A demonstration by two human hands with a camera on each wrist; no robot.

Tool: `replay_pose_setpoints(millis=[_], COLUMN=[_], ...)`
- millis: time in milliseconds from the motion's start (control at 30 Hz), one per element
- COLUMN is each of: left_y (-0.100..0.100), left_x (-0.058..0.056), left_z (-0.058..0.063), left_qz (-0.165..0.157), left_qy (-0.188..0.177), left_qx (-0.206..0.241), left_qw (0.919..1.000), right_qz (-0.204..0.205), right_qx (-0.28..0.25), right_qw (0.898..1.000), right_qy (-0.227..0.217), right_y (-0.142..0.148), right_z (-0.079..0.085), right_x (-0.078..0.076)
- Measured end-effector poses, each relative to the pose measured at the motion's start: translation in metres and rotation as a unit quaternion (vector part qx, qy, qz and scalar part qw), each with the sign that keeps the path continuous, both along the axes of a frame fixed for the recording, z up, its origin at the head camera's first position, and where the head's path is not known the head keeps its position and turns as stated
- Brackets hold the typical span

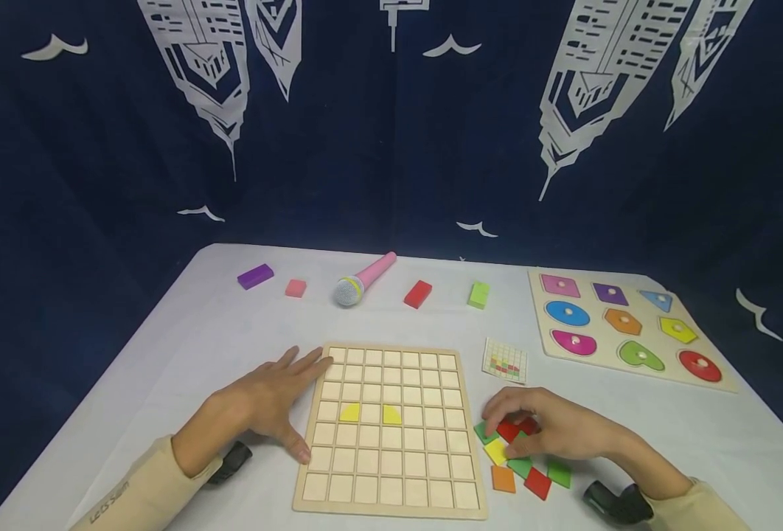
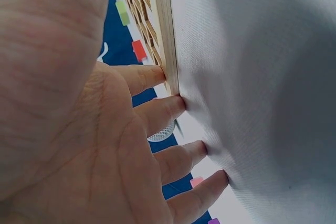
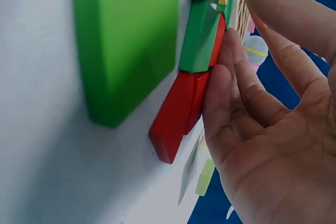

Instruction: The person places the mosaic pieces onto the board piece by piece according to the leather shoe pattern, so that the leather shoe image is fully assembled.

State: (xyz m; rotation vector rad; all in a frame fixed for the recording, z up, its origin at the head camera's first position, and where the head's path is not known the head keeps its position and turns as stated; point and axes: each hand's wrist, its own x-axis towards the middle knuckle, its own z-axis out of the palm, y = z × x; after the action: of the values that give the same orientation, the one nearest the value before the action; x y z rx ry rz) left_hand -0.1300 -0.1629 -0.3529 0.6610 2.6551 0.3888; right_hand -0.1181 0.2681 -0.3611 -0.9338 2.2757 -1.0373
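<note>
My left hand (image 1: 262, 402) rests with spread fingers along the left edge of a wooden grid board (image 1: 301, 494). In the left wrist view its fingertips (image 2: 173, 106) touch the board's side and the white cloth. Two yellow quarter-round tiles (image 1: 350, 412) sit in separate cells of one row. To the right of the board, my right hand (image 1: 557, 424) is over a loose pile of coloured tiles, fingers bent and thumb apart. Its fingers touch red tiles (image 3: 178, 114); green tiles (image 3: 202, 40), a yellow tile (image 1: 496, 450) and an orange tile (image 1: 503, 479) lie about it.
A small pattern card (image 1: 505, 360) lies beyond the right hand. At the far right is a shape puzzle board (image 1: 604, 346). Along the back lie a toy microphone (image 1: 365, 280), a purple block (image 1: 255, 276), a pink block (image 1: 295, 287), a red block (image 1: 418, 294) and a light green block (image 1: 478, 295).
</note>
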Motion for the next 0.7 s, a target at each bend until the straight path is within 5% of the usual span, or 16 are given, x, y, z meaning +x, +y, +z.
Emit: replay_pose_setpoints(millis=[700], left_y=[-0.0002], left_x=[-0.0002], left_z=[-0.0008], left_qz=[-0.003], left_qy=[0.003], left_qx=[0.000], left_qw=[1.0000], right_qz=[-0.019], right_qx=[0.035], right_qw=[0.999], right_qy=[0.020], right_y=[-0.0016], right_z=[-0.0021], right_x=[0.0029])
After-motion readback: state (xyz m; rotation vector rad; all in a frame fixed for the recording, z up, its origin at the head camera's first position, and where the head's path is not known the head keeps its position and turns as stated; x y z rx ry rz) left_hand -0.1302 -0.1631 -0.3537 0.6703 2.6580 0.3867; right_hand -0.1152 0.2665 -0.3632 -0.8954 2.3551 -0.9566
